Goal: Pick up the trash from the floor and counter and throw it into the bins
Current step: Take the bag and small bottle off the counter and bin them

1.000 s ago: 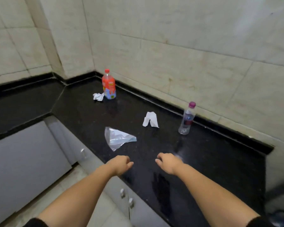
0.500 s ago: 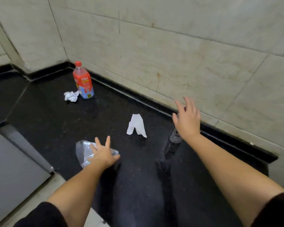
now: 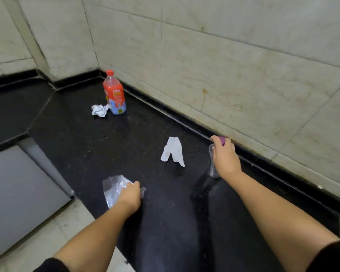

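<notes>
Clear bottle (image 3: pixel 212 167) — inside right fingers (image 3: pixel 216 141)

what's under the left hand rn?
A clear plastic wrapper lying on the black counter. The left hand covers its right part, with only a small tip poking out past the fingers. Whether the fingers have closed on it can't be seen.

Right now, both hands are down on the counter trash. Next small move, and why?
Probably lift both hands straight up. The right hand is wrapped around the clear bottle just below its purple cap, and the left hand is closed on the clear plastic wrapper. Both grips look set; no bin is in view.
</notes>
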A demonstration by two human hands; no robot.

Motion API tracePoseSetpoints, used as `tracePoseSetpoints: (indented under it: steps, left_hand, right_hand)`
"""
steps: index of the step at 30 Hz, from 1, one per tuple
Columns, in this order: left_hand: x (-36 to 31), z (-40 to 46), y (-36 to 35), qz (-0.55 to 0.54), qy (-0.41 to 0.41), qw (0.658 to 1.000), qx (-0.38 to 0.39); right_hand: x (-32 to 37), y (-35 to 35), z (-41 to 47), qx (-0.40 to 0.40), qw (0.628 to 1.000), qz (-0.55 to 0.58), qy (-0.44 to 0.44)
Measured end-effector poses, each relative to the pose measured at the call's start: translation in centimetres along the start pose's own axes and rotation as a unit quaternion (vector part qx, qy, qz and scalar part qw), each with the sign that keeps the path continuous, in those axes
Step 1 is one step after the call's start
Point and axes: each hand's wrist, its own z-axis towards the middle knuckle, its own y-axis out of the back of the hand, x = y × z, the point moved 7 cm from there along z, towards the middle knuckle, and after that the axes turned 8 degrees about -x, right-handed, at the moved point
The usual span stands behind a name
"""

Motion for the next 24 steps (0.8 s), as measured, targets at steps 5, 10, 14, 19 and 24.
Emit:
tracePoseSetpoints:
  steps: [5, 10, 14, 19, 24]
  left_hand:
    - [3.1, -4.6, 0.7, -0.08, 0.018, 0.996, -0.026]
    - [10.2, -10.9, 3.0, -0.185, 0.064, 0.978, -0.073]
    - [18.6, -18.2, 3.7, -0.203, 0.138, 0.963, -0.113]
    - [29.2, -30.4, 2.9, -0.254, 0.296, 0.905, -0.17]
    - [35.1, -46.2, -0.7, -0.282, 0.455, 0.818, -0.209]
  right_hand:
    - [5.2, 1.1, -4.3, 0.025, 0.995, 0.089, -0.025]
    - [13.8, 1.3, -10.8, 0.063, 0.989, 0.122, 0.045]
    - [21.1, 0.5, -16.8, 0.103, 0.975, 0.158, 0.12]
    - [30.0, -0.9, -25.1, 0.172, 0.941, 0.176, 0.233]
    - [38.2, -1.9, -35.9, 0.253, 0.867, 0.214, 0.373]
